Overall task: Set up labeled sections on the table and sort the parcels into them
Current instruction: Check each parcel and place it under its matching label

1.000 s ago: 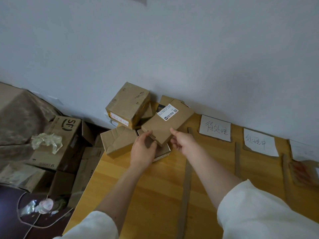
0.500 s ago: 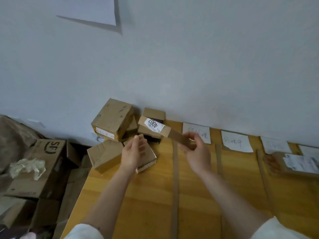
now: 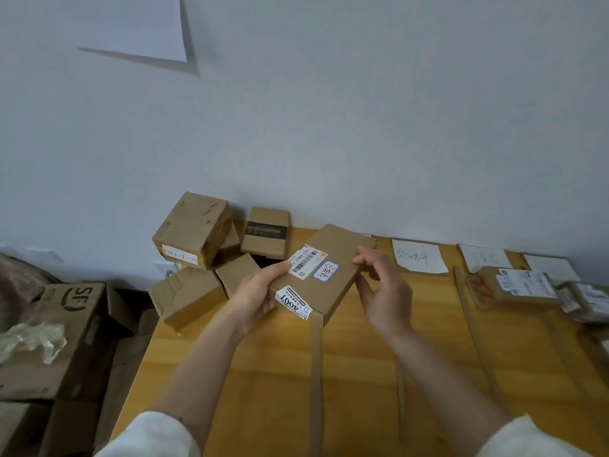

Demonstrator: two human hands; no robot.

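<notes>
Wooden table [image 3: 270, 374] with cardboard divider strips [image 3: 315, 374] against grey wall [image 3: 362, 127]

A flat brown parcel [image 3: 324, 275] is held above the wooden table [image 3: 263, 374], tilted, its top bearing a barcode label, a blue-ringed handwritten sticker and an "A007" sticker; unsorted cardboard parcels [image 3: 194, 258] crowd the table's far-left corner; thin cardboard strips [image 3: 315, 384] divide sections headed by handwritten labels [image 3: 417, 257]; sorted parcels [image 3: 524, 286] lie far right.
</notes>
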